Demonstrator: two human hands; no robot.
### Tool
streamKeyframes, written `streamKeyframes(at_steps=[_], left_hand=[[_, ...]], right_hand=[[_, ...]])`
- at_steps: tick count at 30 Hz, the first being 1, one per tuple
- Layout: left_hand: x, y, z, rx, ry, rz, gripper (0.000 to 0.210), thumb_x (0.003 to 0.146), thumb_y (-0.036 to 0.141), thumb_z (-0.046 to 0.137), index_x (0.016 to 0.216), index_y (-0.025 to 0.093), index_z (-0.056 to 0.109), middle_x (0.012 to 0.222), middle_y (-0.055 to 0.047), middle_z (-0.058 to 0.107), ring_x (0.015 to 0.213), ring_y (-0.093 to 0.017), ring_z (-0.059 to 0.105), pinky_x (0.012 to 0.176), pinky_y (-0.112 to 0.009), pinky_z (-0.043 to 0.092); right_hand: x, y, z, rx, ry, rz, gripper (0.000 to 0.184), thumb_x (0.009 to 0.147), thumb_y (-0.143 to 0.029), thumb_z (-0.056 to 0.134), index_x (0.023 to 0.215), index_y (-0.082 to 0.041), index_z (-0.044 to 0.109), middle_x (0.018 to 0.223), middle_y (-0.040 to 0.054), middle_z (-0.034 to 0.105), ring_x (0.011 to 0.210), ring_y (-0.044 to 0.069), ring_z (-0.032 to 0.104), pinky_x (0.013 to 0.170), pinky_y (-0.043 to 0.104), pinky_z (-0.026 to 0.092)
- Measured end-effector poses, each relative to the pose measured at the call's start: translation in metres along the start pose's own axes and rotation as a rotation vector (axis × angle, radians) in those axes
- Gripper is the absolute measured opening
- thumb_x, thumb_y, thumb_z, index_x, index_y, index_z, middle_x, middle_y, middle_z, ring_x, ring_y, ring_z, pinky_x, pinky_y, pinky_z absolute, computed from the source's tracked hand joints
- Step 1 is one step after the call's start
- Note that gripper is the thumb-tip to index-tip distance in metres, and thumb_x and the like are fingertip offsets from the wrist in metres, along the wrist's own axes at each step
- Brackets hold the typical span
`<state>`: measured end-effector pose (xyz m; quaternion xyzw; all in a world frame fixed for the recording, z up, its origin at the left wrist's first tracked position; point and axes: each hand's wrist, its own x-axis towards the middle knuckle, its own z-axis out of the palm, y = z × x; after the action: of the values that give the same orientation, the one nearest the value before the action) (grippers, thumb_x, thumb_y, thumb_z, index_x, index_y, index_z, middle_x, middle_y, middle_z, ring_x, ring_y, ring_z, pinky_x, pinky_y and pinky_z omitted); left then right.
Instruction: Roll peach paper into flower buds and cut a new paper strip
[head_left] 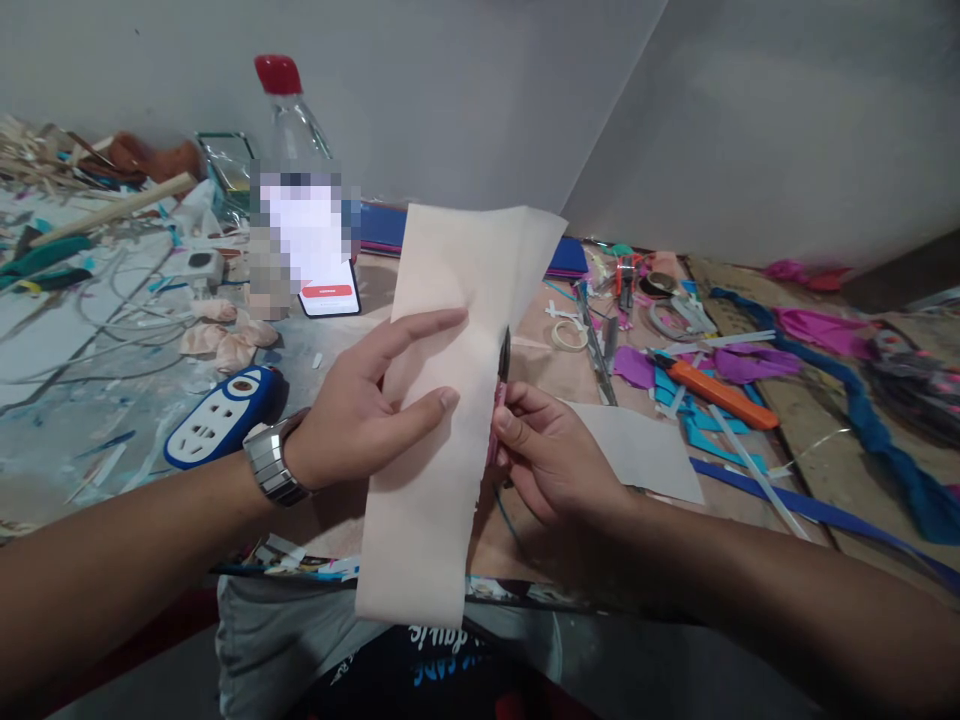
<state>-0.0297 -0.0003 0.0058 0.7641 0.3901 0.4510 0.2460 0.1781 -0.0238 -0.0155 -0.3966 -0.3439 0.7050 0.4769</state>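
Observation:
A long cream paper strip [442,400] is held upright over the table, its lower end hanging past the front edge. My left hand [375,395], with a metal watch on its wrist, grips it: thumb and index finger lie on the near face, the other fingers are hidden behind. My right hand [551,450] is closed round the reddish handles of a pair of scissors [505,355]. Their dark blades are at the strip's right edge, just above my right fingers; I cannot tell how far apart the blades are. Below them that edge looks slightly ragged.
Behind my left hand a lit phone [330,300] leans against a red-capped bottle [277,75]. A blue and white power socket [221,415] lies to the left. On the right are an orange utility knife [724,393], tweezers [598,345], a tape roll [671,318] and coloured scraps.

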Motion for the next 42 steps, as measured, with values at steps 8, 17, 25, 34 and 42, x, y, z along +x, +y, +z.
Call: streamKeyframes(at_steps=[8,17,25,34,42], left_hand=[[0.000,0.000,-0.001,-0.058,-0.003,-0.014,0.056,0.089,0.026,0.072,0.143,0.025,0.061,0.148,-0.008,0.064,0.134,-0.028,0.062,0.119,-0.045,0.050],[0.010,-0.006,-0.013,-0.109,0.101,-0.082,0.044,0.090,0.045,0.075,0.130,0.028,0.071,0.138,-0.008,0.071,0.128,-0.028,0.065,0.114,-0.047,0.053],[0.016,-0.008,-0.012,-0.107,0.165,-0.116,0.022,0.084,0.036,0.082,0.100,0.022,0.076,0.107,-0.006,0.080,0.102,-0.023,0.073,0.099,-0.040,0.060],[0.015,-0.009,-0.007,-0.186,0.151,-0.131,0.020,0.083,0.026,0.081,0.101,0.021,0.074,0.108,-0.007,0.079,0.103,-0.022,0.073,0.099,-0.039,0.059],[0.016,-0.010,-0.010,-0.143,0.162,-0.136,0.023,0.082,0.025,0.080,0.104,0.022,0.076,0.113,-0.006,0.079,0.107,-0.023,0.072,0.101,-0.039,0.058]], right_hand=[[-0.001,-0.001,0.001,-0.008,0.003,0.005,0.039,0.063,-0.041,0.100,0.082,-0.020,0.074,0.065,-0.0048,0.066,0.052,0.007,0.050,0.048,0.020,0.036],[-0.008,0.006,-0.001,-0.072,-0.065,-0.003,0.035,0.068,-0.040,0.098,0.083,-0.021,0.073,0.064,-0.0044,0.066,0.053,0.008,0.055,0.051,0.021,0.038],[-0.014,0.012,-0.001,-0.082,-0.078,0.018,0.032,0.072,-0.036,0.095,0.087,-0.020,0.073,0.071,-0.0037,0.064,0.057,0.009,0.056,0.055,0.024,0.045],[-0.010,0.009,-0.003,-0.108,-0.098,0.029,0.032,0.071,-0.037,0.095,0.088,-0.020,0.073,0.068,-0.0038,0.064,0.056,0.010,0.057,0.054,0.024,0.043],[-0.010,0.010,-0.004,-0.168,-0.023,0.023,0.030,0.069,-0.030,0.095,0.094,-0.020,0.080,0.075,-0.0010,0.068,0.062,0.011,0.056,0.057,0.026,0.046]])
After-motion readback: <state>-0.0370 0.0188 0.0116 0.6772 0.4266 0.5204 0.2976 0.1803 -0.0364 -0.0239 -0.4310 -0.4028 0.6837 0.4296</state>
